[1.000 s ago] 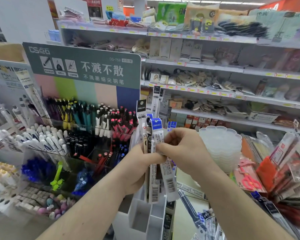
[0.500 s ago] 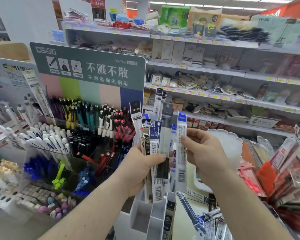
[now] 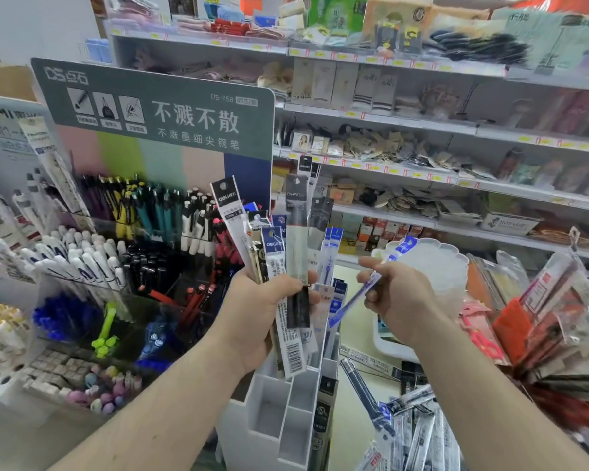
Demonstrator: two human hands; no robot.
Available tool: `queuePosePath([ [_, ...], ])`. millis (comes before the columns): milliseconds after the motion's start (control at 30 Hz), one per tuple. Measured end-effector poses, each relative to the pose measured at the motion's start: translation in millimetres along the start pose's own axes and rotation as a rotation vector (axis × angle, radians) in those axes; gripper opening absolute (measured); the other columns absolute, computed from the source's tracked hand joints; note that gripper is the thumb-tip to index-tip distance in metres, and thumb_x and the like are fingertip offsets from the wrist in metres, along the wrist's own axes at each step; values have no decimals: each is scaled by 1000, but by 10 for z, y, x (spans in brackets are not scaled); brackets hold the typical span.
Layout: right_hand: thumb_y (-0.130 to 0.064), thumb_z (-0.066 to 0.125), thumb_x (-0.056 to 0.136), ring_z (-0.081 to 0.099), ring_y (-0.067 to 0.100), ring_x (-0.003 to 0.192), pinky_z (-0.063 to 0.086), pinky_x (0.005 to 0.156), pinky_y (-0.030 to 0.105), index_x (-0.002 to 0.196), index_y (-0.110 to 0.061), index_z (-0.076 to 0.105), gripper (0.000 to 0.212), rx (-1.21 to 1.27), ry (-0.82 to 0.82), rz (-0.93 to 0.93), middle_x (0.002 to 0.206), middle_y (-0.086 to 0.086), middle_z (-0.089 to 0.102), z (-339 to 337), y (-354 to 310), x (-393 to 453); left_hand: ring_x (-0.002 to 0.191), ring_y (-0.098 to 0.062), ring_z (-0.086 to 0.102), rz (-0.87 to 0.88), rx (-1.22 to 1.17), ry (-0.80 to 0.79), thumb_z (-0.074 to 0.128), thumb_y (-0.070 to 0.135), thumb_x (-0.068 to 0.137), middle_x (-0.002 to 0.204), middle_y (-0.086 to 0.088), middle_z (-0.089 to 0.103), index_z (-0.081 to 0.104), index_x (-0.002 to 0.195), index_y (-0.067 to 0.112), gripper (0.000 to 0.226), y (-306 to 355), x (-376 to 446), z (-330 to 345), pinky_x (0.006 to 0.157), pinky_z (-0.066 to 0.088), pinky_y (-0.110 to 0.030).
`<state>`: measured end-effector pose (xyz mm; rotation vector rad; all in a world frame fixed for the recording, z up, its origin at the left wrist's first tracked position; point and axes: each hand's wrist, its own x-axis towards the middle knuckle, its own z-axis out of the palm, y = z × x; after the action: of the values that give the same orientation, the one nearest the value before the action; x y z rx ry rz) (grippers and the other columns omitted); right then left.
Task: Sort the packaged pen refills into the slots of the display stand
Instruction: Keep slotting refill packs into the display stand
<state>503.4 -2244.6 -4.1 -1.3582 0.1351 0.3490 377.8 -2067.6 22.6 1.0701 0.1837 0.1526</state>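
Blue-topped refill (image 3: pixel 364 287) pinched in right hand (image 3: pixel 400 295) – left hand (image 3: pixel 262 311) grips the bunch (image 3: pixel 288 266); next, probably a matching slot in the white stand (image 3: pixel 279 413)

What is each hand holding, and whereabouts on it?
The left hand grips a fanned bunch of packaged refills around their middle. The right hand pinches a single blue refill packet near its middle, tilted.

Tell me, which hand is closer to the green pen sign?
Left. The left hand, gripping a fan of refill packs, is just below the sign's right corner; the right hand is further right, holding a single blue refill.
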Motion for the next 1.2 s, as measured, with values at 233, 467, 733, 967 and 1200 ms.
queuePosePath([
  [233, -16, 50, 103, 59, 18, 64, 53, 65, 32, 90, -8, 60, 19, -322, 186, -189, 70, 9, 61, -119, -86, 474, 72, -24, 76, 59, 47, 0, 51, -13, 92, 81, -14, 76, 67, 103, -4, 22, -29, -13, 38, 59, 59, -30],
  [467, -17, 66, 93, 68, 23, 71, 52, 66, 36, 86, -8, 70, 13, -709, 172, -368, 74, 6, 70, 63, 36, 1120, 76, -26, 75, 25, 54, 1, 64, -5, 82, 91, -16, 76, 76, 95, 5, 20, -61, 19, -8, 63, 60, -35],
  [733, -29, 76, 87, 54, 17, 61, 41, 54, 26, 75, -19, 70, 17, -1065, 22, -93, 66, 0, 62, 203, 333, 1511, 79, -26, 75, 4, 144, -25, 66, 4, 76, 93, -15, 76, 80, 89, 12, 21, -66, 28, -39, 67, 62, -40],
  [967, -18, 67, 86, 61, 25, 91, 49, 76, 33, 97, -18, 63, 11, -917, 222, -289, 97, 2, 65, 313, 82, 1184, 79, -27, 75, 5, 139, -33, 68, 2, 76, 94, -15, 76, 81, 89, 14, 21, -52, 22, -42, 68, 62, -39],
  [1200, -35, 72, 83, 41, 9, 44, 31, 40, 19, 82, -16, 72, 19, -266, -487, -243, 63, 0, 59, 519, -455, 175, 82, -31, 75, -28, 138, 2, 63, -6, 89, 100, -23, 74, 70, 110, 0, 24, -45, 68, -58, 70, 61, -41],
])
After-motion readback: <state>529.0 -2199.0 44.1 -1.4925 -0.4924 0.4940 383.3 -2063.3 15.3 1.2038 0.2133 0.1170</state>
